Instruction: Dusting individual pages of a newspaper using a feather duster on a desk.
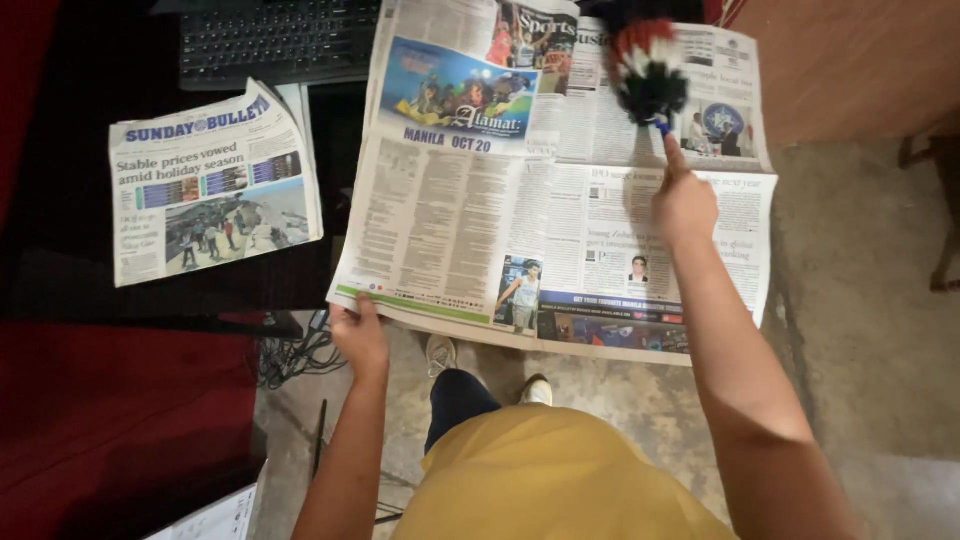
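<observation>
The left hand [358, 335] pinches the lower left corner of an open newspaper [470, 200], thumb on top, holding the spread sheet up over the concrete floor [860, 330]. The right hand [684, 200] is clenched round the blue handle of a feather duster [648, 72], whose black, red and white head rests on the upper right part of the open page. The newspaper's far left part overlaps the dark surface [60, 180]. A folded newspaper [212, 185] lies on that surface, near its right edge, just left of the open one. A black keyboard [275, 40] sits at the far edge.
</observation>
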